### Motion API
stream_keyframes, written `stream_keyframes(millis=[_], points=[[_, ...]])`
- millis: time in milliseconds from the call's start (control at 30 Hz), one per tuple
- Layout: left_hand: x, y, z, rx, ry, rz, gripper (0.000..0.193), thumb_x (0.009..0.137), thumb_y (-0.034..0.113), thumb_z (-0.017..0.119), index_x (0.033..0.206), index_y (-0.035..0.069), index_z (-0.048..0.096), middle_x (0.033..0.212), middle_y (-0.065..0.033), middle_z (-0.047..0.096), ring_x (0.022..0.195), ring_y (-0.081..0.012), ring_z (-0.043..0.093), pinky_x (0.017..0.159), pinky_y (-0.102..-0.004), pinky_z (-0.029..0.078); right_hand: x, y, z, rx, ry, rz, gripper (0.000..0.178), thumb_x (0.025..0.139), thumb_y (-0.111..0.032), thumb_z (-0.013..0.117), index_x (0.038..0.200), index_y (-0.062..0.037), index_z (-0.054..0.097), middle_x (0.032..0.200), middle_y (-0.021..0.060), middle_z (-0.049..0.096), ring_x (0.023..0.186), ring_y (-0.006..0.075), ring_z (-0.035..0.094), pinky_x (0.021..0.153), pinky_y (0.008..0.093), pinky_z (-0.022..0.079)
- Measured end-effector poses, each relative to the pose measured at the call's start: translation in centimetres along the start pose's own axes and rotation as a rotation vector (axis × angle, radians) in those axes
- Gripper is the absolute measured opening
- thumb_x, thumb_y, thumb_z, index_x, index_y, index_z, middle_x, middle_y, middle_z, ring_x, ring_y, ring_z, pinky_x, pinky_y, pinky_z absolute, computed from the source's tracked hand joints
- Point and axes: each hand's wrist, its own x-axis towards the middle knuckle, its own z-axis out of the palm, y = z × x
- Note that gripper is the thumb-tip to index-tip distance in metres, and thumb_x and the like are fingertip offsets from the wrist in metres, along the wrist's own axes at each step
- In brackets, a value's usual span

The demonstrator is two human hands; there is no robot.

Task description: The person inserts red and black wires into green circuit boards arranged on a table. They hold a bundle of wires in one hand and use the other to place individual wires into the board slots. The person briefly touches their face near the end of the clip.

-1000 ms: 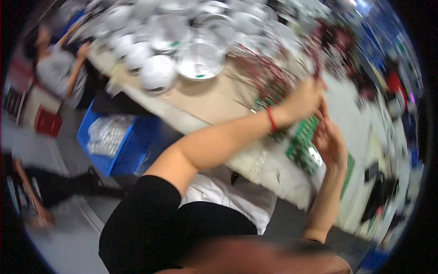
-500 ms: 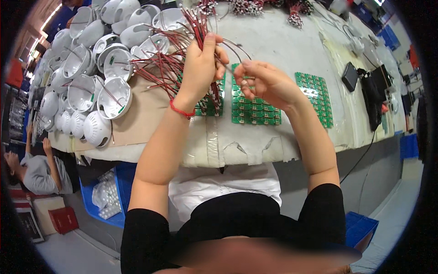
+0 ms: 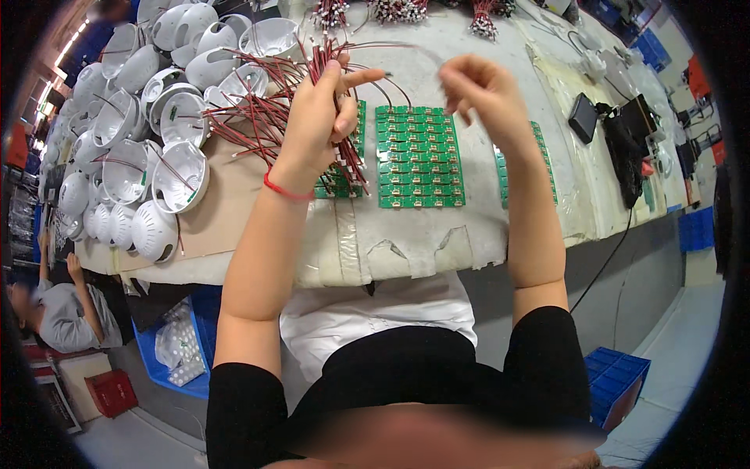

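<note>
My left hand [image 3: 314, 117] is closed around a bundle of thin red and black wires [image 3: 322, 59] with small white connectors, its index finger pointing right. My right hand [image 3: 486, 92] is raised above the upper right corner of the middle green circuit board panel [image 3: 422, 160]. Its fingers are curled and smeared by motion; a blurred wire arcs toward them, but whether they grip it is unclear. Dark wires run to the top edge of the middle panel. Another green panel [image 3: 328, 189] lies partly under my left hand, and a third [image 3: 502, 176] is partly behind my right forearm.
White plastic domed housings [image 3: 181, 176] are heaped at the left, some with wires inside. More wire bundles [image 3: 483, 27] lie along the far edge. A black phone-like device [image 3: 582, 117] rests at the right. A person in grey [image 3: 70, 313] is at the far left.
My right hand has moved up and right, away from my left hand, uncovering the middle panel. My left hand keeps its wire bundle. The whole view has shifted slightly.
</note>
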Motion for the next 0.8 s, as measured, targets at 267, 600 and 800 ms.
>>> stream_keyframes(millis=[267,600,800], points=[[0.4,0.0,-1.9,-0.190,-0.023,-0.063,0.038,0.097,0.029,0.037,0.078,0.003,0.056,0.042,0.0031,0.034,0.034,-0.0052,0.021,0.033,-0.0218,0.015,2.3,3.8,-4.0,-0.431,0.315,-0.017,0.018,0.083,-0.018,0.061,0.082,-0.0001,0.062,0.065,0.0057,0.062,0.059,0.0097,0.061,0.047,0.0211,0.045],[0.1,1.8,-2.4,-0.372,-0.004,-0.009,0.028,0.097,0.022,0.040,0.073,0.010,0.046,0.048,0.0057,0.035,0.033,-0.0023,0.021,0.032,-0.0182,0.016,3.0,6.0,-5.6,-0.084,0.165,0.156,0.020,0.083,-0.014,0.059,0.088,0.0059,0.059,0.077,0.0124,0.064,0.067,0.0170,0.064,0.060,0.0262,0.053],[0.0,1.0,-2.1,-0.297,-0.011,-0.045,0.031,0.097,0.026,0.041,0.069,0.012,0.044,0.045,0.0067,0.030,0.033,-0.0029,0.020,0.032,-0.0192,0.015,2.9,7.3,-1.8,-0.157,-0.119,0.182,0.013,0.084,-0.011,0.057,0.083,0.0023,0.058,0.075,0.0070,0.061,0.062,0.0113,0.057,0.058,0.0236,0.048]])
